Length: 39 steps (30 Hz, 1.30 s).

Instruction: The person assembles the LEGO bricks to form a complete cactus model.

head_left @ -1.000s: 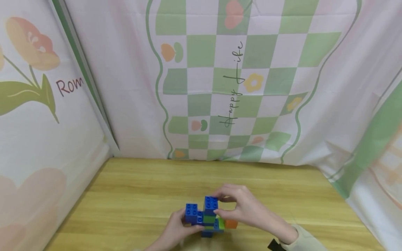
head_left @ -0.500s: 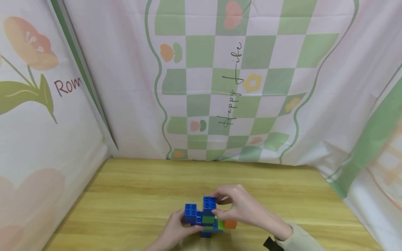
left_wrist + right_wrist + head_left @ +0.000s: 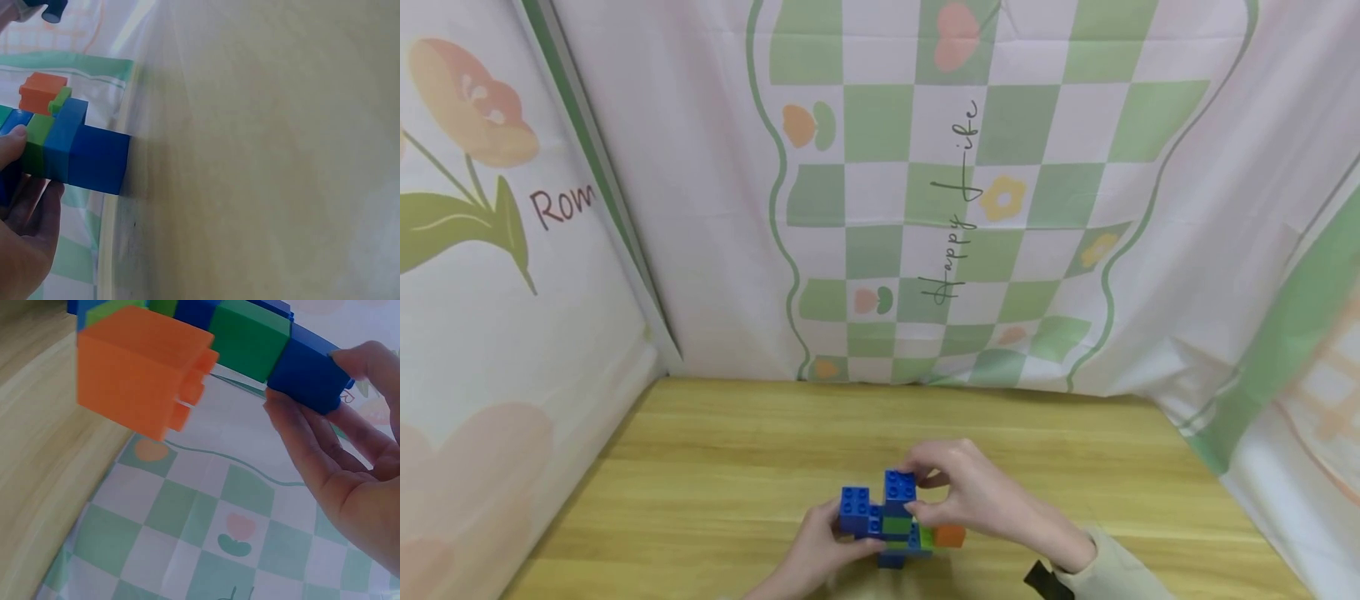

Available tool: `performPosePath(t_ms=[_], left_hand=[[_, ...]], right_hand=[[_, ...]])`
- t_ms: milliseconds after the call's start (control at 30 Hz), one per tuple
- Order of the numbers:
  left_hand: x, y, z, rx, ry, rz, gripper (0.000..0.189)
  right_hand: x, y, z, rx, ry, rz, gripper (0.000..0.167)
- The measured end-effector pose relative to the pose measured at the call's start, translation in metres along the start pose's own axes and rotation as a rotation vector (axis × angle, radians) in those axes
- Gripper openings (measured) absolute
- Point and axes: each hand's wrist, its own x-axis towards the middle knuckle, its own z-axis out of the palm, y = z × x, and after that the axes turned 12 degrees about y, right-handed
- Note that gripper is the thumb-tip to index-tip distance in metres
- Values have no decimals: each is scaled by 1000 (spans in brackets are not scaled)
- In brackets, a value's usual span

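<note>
A stack of joined toy building blocks stands between the two hands, low in the head view. Its top blue block [image 3: 899, 487] sits on a green block [image 3: 251, 339]; my right hand [image 3: 966, 492] pinches that top block between thumb and fingers. On the stack's other side, my left hand [image 3: 817, 546] grips the middle, thumb across the front. A second raised blue block [image 3: 854, 510] is at the left end, an orange block [image 3: 950, 536] at the right. In the left wrist view, a blue block [image 3: 99, 159] forms the bottom of the stack.
The wooden table [image 3: 737, 450] spreads around the hands. A white curtain with green checks [image 3: 880, 121] hangs behind it, and a flower-printed cloth [image 3: 467, 333] runs along the left side. A black strap [image 3: 1047, 581] shows by the right sleeve [image 3: 1112, 571].
Both hands keep their hold on the block stack. Everything shifts very slightly left in the head view; the blocks look the same.
</note>
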Motion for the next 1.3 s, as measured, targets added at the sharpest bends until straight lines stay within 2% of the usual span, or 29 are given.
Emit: performPosePath(t_ms=[200,467,1067,1300], left_hand=[[0,1,-1,29,2,0,43],[2,0,-1,48,3,-1,42],[2,-3,-1,12,9,-25,43],[1,-3,-1,-3,12,-12,43]], right_hand=[[5,-3,-3,-43,-31,-2,21],[11,-7,-8,-32,-95,20,20],[5,-2,-5,5,-70,86,22],[2,-2,-3,-39,-54,53,28]])
